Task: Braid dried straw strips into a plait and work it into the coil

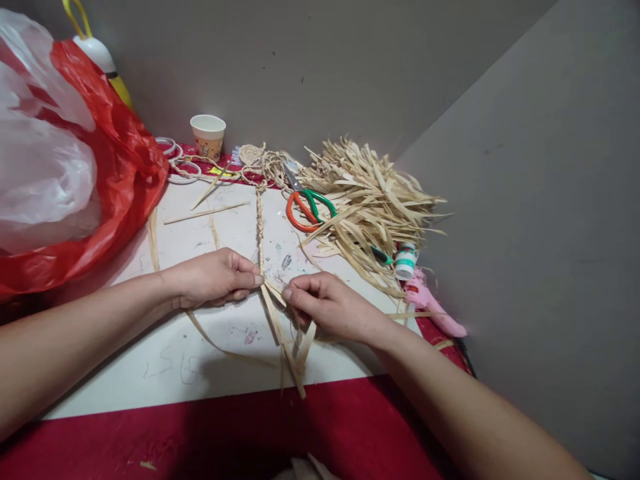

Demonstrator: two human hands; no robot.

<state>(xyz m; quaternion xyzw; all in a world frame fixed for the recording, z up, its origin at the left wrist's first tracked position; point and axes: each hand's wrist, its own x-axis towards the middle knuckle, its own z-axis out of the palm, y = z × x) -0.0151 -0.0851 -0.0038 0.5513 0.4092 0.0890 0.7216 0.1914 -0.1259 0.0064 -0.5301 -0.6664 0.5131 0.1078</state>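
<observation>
A thin straw braid (pixel 260 227) runs down the white board (pixel 115 373) from a coiled heap of braid (pixel 270 167) at the back. My left hand (pixel 220 277) pinches the braid's lower end between thumb and fingertips. Loose flat strands (pixel 273 317) fan out below that pinch. To the right, my right hand (pixel 325 303) is closed on a strand beside them, its fingertips a short way from my left thumb. Some strands pass under or behind my right fingers, so their ends are partly hidden.
Scissors (pixel 301 210) with orange and green handles lie against a large straw pile (pixel 375 193). A paper cup (pixel 208 137) stands at the back, a red plastic bag (pixel 115 180) at left. At right are a white bottle (pixel 405 261) and pink glue gun (pixel 433 308), near grey walls.
</observation>
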